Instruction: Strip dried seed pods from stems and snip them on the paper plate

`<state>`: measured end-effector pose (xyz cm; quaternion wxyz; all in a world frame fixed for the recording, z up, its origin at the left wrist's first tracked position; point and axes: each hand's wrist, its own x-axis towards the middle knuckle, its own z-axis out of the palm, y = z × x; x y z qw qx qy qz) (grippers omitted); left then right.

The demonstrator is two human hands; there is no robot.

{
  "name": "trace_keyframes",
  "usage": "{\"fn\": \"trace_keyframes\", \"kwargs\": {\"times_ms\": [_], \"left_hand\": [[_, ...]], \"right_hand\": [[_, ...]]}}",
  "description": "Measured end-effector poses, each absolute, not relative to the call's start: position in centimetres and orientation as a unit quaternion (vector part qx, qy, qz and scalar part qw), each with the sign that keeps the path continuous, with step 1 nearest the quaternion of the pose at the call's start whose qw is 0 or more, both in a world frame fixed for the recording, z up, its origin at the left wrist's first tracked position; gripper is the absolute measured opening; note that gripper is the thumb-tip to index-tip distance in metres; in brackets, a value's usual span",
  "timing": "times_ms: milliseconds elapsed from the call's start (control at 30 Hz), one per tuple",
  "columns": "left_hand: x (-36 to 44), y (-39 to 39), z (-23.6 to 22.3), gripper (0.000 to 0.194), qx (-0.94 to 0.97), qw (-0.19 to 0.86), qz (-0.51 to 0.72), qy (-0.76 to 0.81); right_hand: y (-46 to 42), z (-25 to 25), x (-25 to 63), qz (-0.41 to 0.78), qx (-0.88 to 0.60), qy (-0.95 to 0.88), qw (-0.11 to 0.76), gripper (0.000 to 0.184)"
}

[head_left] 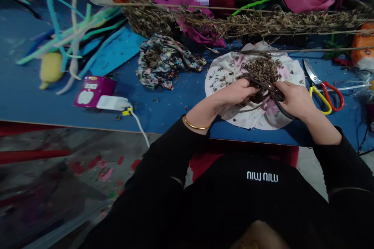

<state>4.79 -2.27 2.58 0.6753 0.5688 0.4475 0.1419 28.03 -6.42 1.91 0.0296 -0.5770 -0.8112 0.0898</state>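
My right hand [293, 99] grips a pair of dark scissors [267, 85], whose blades point left over a heap of dried brown plant bits [261, 68]. The heap lies on a round white cloth [217, 81] with pink patches, and loose bits are scattered over the fabric. At the heap's near left side, close to the blades, is my left hand [238, 91]. Its fingers are closed together, and what they hold is hidden. A thin dry stalk [292, 51] lies across the cloth's far side.
Red-and-yellow-handled scissors [324, 91] lie right of the cloth. Leftward are a crumpled floral cloth [163, 62], a purple box [95, 91] with a white plug and cable, a yellow object [51, 71] and coloured strips [78, 35]. Dried branches [248, 25] line the blue table's back.
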Motion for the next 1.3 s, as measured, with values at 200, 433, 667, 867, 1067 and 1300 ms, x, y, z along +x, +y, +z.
{"fn": "trace_keyframes", "kwargs": {"times_ms": [200, 433, 667, 867, 1067, 1300], "left_hand": [[4.4, -1.7, 1.5, 0.022, 0.569, 0.669, 0.182, 0.442], [4.7, -1.5, 1.4, 0.015, 0.542, 0.662, 0.291, 0.428], [5.0, -2.0, 1.9, 0.020, 0.571, 0.653, 0.271, 0.418], [4.6, -1.9, 2.0, 0.021, 0.589, 0.658, 0.237, 0.405], [4.6, -1.6, 1.8, 0.021, 0.520, 0.706, 0.277, 0.392], [4.6, -1.5, 0.7, 0.025, 0.530, 0.694, 0.276, 0.402]], "right_hand": [[-6.2, 1.6, 28.5, 0.112, -0.579, -0.803, 0.087, 0.044], [-6.0, 1.8, 29.2, 0.086, -0.561, -0.815, 0.114, 0.071], [-6.1, 1.5, 28.8, 0.077, -0.563, -0.819, 0.080, 0.068], [-6.2, 1.7, 28.7, 0.086, -0.557, -0.825, 0.050, 0.051], [-6.3, 1.9, 28.8, 0.107, -0.563, -0.816, 0.074, 0.048], [-6.3, 2.1, 28.5, 0.098, -0.575, -0.809, 0.068, 0.057]]}}
